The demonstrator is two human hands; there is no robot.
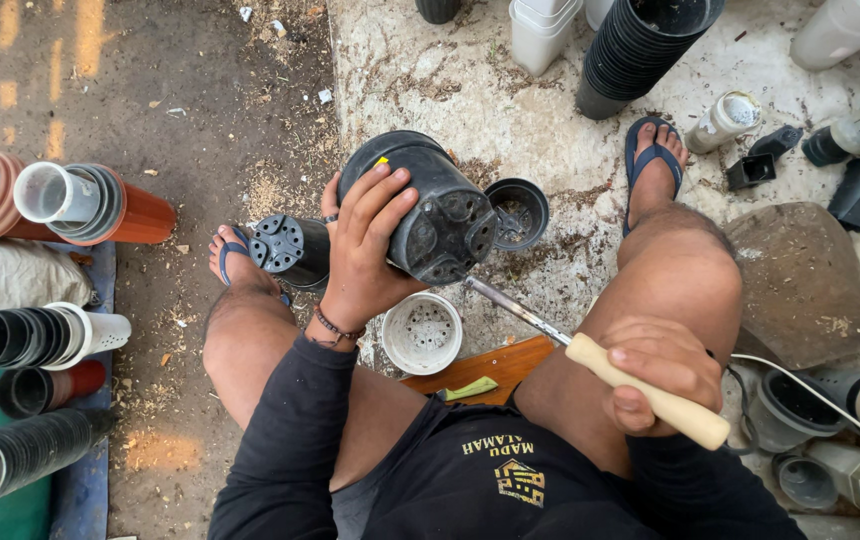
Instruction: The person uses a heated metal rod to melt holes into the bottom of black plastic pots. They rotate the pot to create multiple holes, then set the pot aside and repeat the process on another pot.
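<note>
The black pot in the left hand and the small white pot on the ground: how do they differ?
The black pot is dark and larger; the white pot is pale and smaller. The black pot is held tipped by the left hand, its base towards the tool in the right hand; the white pot stands upright, mouth up, untouched. Both are round plastic pots with holed bottoms.

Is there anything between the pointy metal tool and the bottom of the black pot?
Nothing visible. The left hand holds the black pot tilted, and the metal rod of the tool in the right hand reaches its base with no object between.
</note>
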